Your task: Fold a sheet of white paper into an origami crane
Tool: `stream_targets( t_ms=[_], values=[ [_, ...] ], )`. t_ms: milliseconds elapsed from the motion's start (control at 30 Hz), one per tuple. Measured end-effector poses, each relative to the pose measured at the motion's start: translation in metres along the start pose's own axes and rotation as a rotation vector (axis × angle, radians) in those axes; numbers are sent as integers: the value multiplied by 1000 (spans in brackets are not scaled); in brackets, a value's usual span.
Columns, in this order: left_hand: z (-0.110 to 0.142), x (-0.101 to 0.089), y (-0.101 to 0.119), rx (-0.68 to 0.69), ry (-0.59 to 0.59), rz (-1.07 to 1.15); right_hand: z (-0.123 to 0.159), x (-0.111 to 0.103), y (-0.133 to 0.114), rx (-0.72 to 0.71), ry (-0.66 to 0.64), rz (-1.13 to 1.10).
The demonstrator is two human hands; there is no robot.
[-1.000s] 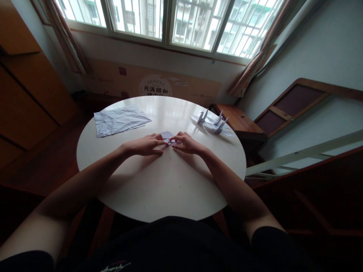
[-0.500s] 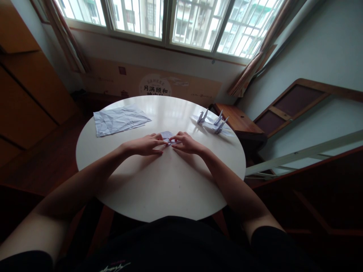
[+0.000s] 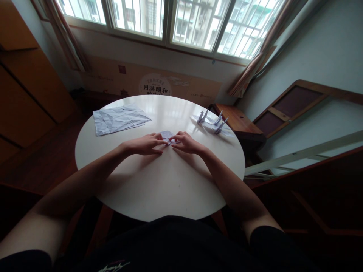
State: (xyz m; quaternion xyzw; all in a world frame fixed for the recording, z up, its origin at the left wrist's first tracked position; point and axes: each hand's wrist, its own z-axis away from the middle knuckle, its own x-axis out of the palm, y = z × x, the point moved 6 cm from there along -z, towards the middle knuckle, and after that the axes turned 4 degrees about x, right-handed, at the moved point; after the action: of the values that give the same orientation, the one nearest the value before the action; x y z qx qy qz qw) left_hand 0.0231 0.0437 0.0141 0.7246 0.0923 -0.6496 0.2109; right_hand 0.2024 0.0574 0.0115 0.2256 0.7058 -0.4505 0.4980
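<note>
A small piece of folded paper [image 3: 166, 134] lies on the white round table [image 3: 159, 189], partly covered by my fingers. My left hand [image 3: 151, 144] closes on its left side, thumb low and fingers at the paper's edge. From the right, my right hand [image 3: 184, 142] grips the same paper with bent fingers. The two sets of fingertips almost meet at the paper's near end. Its exact folds are hidden by the hands.
Creased paper sheets [image 3: 121, 119] lie at the table's far left. Several folded paper cranes [image 3: 217, 122] stand on paper at the far right. Beyond the table are a wooden cabinet [image 3: 238, 119] and a cardboard panel [image 3: 195, 88] below the window.
</note>
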Motion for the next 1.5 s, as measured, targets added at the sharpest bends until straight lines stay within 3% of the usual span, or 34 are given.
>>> stream_targets(
  t_ms=[1500],
  values=[
    [1,1,-2,10,21,56,0,1,3,-12,-2,15]
  ],
)
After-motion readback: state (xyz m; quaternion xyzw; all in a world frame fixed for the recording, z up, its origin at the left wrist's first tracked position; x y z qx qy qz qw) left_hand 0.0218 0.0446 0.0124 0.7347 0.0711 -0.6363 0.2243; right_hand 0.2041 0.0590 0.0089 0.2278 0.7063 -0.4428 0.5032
